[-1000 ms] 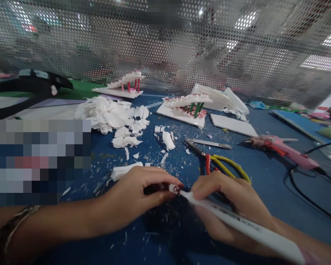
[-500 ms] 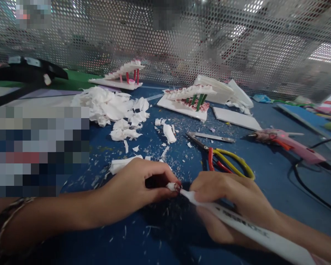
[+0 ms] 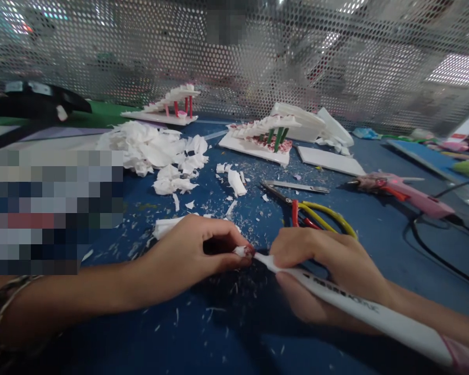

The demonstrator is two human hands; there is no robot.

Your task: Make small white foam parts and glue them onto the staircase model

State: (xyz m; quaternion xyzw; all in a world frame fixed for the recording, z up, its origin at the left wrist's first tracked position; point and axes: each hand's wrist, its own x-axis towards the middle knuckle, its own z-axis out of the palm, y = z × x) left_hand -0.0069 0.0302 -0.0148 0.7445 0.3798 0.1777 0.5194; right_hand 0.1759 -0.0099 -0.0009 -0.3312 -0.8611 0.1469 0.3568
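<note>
Between thumb and fingers, my left hand (image 3: 203,245) pinches a small white scrap with dark red marks (image 3: 242,252), its far end partly hidden by the fingertips. My right hand (image 3: 316,260) grips a white marker pen (image 3: 347,302) with black lettering, whose tip meets the marked end of the scrap. Just beyond the right hand lie scissors (image 3: 328,216) with yellow and red handles. A narrow metal blade-like tool (image 3: 300,186) rests across the scissors' tips.
A heap of torn white paper (image 3: 140,146) lies at the left. Behind stand two small white staircase models (image 3: 254,138) on boards, before a perforated metal screen (image 3: 234,67). A pink glue gun (image 3: 414,195) with a black cord lies right, near a white board piece (image 3: 330,160).
Both hands appear slightly higher, and the surroundings have shifted a little left with the camera. The scrap and the pen tip stay together.
</note>
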